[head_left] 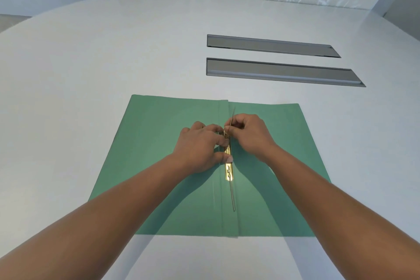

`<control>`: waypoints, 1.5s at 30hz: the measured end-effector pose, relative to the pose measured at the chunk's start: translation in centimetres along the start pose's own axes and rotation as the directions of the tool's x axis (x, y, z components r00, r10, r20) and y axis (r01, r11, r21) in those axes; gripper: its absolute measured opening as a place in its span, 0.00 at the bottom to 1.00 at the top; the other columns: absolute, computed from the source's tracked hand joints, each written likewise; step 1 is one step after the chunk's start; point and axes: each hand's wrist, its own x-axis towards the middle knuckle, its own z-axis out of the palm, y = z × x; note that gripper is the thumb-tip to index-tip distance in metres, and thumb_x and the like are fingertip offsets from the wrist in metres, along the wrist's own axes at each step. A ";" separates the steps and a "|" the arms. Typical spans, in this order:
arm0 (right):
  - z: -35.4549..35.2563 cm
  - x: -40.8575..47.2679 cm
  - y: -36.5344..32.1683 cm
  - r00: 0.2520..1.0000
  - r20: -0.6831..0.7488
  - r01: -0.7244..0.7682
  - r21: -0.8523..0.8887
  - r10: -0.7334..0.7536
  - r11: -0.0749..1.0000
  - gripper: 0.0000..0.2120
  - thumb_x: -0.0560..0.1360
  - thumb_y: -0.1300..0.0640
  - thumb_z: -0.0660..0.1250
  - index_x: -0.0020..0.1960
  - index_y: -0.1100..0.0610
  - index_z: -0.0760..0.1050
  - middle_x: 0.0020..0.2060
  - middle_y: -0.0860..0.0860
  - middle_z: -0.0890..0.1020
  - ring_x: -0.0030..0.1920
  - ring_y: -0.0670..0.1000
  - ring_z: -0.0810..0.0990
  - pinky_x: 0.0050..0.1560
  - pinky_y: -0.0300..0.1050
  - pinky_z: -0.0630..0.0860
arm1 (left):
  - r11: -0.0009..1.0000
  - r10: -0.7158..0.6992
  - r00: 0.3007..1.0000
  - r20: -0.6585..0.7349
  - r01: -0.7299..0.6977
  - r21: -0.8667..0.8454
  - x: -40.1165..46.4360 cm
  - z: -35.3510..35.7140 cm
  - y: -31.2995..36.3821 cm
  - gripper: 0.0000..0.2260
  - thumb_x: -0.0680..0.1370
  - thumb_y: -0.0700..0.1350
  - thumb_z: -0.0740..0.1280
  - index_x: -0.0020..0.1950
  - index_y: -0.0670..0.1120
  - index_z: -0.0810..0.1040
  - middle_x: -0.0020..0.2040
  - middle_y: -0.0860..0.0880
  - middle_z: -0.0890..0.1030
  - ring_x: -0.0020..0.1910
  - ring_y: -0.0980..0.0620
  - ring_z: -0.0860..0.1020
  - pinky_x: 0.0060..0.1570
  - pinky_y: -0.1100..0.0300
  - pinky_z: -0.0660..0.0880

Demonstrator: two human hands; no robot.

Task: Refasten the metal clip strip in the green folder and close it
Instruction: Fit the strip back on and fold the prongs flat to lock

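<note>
Green folder lies open near the tabletop's front edge, free room around. Left hand presses the metal clip strip; right hand fingers pinch its thin prong.

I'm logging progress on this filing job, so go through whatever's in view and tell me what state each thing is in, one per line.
green folder: open, flat on the table.
metal clip strip: along the spine, not yet fully fastened.
near prong: lying flat.
far prong: raised, pinched by right hand.
left hand: pressing the strip down.
two table hatches: shut.
</note>
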 end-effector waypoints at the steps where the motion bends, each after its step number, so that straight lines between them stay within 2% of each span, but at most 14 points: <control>1: -0.2 0.3 0.2 1.000 -0.009 -0.018 0.018 0.018 1.000 0.05 0.75 0.59 0.73 0.41 0.52 0.83 0.34 0.46 0.85 0.36 0.46 0.81 0.43 0.46 0.79 | 1.000 0.002 1.000 0.001 -0.002 0.000 0.0 0.0 0.0 0.23 0.70 0.73 0.65 0.60 0.64 0.80 0.72 0.60 0.72 0.68 0.46 0.67 0.57 0.47 0.65; 5: -0.6 1.3 0.8 0.995 -0.041 -0.084 0.046 0.086 0.995 0.05 0.74 0.60 0.74 0.41 0.52 0.82 0.36 0.50 0.85 0.38 0.49 0.82 0.46 0.52 0.82 | 1.000 0.017 1.000 0.000 -0.017 -0.003 0.2 0.0 -0.1 0.23 0.70 0.73 0.65 0.59 0.63 0.81 0.71 0.60 0.72 0.67 0.47 0.67 0.56 0.48 0.65; 9: -0.3 1.9 0.5 0.997 -0.049 -0.063 -0.013 0.062 0.998 0.05 0.73 0.61 0.75 0.41 0.52 0.81 0.35 0.49 0.84 0.36 0.46 0.80 0.39 0.45 0.77 | 1.000 0.030 0.999 -0.012 -0.030 0.003 0.2 0.1 -0.2 0.23 0.70 0.73 0.65 0.59 0.63 0.81 0.70 0.60 0.73 0.67 0.47 0.68 0.55 0.48 0.65; 16: 0.5 2.4 -0.1 0.999 -0.025 0.037 -0.172 -0.042 0.984 0.07 0.74 0.62 0.73 0.42 0.52 0.78 0.37 0.46 0.82 0.39 0.45 0.80 0.37 0.38 0.73 | 0.999 0.048 0.999 -0.019 -0.047 0.006 0.1 0.3 -0.3 0.23 0.71 0.73 0.64 0.60 0.63 0.80 0.71 0.59 0.72 0.67 0.47 0.67 0.57 0.46 0.66; 20: 0.7 2.5 0.0 0.996 0.013 0.092 -0.216 -0.091 0.972 0.06 0.75 0.64 0.70 0.45 0.54 0.77 0.38 0.46 0.82 0.39 0.45 0.80 0.37 0.38 0.75 | 0.996 0.084 0.995 -0.046 -0.084 0.010 -0.2 0.5 -0.5 0.23 0.73 0.72 0.62 0.60 0.62 0.81 0.71 0.59 0.72 0.66 0.47 0.68 0.57 0.46 0.66; 24: 0.6 2.5 0.2 0.996 0.012 0.094 -0.209 -0.094 0.973 0.07 0.75 0.63 0.71 0.44 0.53 0.77 0.38 0.47 0.82 0.39 0.44 0.80 0.37 0.36 0.73 | 0.978 0.184 0.981 -0.065 -0.177 0.107 -0.6 0.8 -0.4 0.24 0.75 0.71 0.55 0.58 0.60 0.81 0.71 0.60 0.72 0.64 0.46 0.70 0.53 0.48 0.68; 29: 0.5 2.5 0.3 0.997 -0.008 0.072 -0.198 -0.076 0.977 0.10 0.74 0.63 0.72 0.41 0.51 0.75 0.36 0.47 0.82 0.37 0.43 0.79 0.34 0.33 0.70 | 0.945 0.262 0.961 -0.089 -0.237 0.227 -0.8 0.9 -0.3 0.23 0.78 0.68 0.54 0.57 0.58 0.81 0.69 0.64 0.75 0.61 0.48 0.73 0.47 0.53 0.61; 32: 0.5 2.6 0.3 0.998 -0.019 0.062 -0.183 -0.066 0.981 0.11 0.74 0.63 0.73 0.40 0.50 0.75 0.36 0.46 0.82 0.36 0.42 0.79 0.34 0.34 0.70 | 0.958 0.243 0.966 -0.086 -0.225 0.180 -0.7 0.9 -0.4 0.19 0.78 0.68 0.59 0.58 0.59 0.80 0.70 0.64 0.75 0.62 0.48 0.72 0.49 0.52 0.63; 36: 0.6 2.6 0.4 0.998 -0.043 0.048 -0.154 -0.056 0.987 0.10 0.74 0.62 0.74 0.40 0.51 0.76 0.36 0.46 0.82 0.37 0.43 0.80 0.34 0.35 0.71 | 0.987 0.155 0.986 -0.069 -0.152 0.047 -0.7 1.2 -0.5 0.22 0.76 0.70 0.60 0.62 0.60 0.80 0.72 0.65 0.73 0.65 0.49 0.68 0.55 0.49 0.65; 40: 0.7 2.4 0.6 0.995 -0.066 0.064 -0.110 -0.071 0.992 0.10 0.73 0.63 0.75 0.39 0.52 0.77 0.35 0.47 0.83 0.38 0.45 0.82 0.38 0.39 0.77 | 0.990 0.140 0.987 -0.078 -0.140 -0.002 -0.8 1.4 -0.6 0.22 0.75 0.69 0.61 0.62 0.60 0.80 0.70 0.66 0.74 0.65 0.48 0.68 0.56 0.50 0.65; 45: 0.8 2.6 0.7 0.989 -0.030 0.144 -0.103 -0.148 0.984 0.08 0.72 0.64 0.76 0.39 0.54 0.79 0.34 0.44 0.83 0.36 0.39 0.82 0.35 0.31 0.76 | 0.989 0.150 0.985 -0.091 -0.151 -0.003 -0.7 1.4 -0.8 0.21 0.75 0.70 0.61 0.60 0.60 0.80 0.65 0.65 0.79 0.63 0.50 0.68 0.53 0.53 0.63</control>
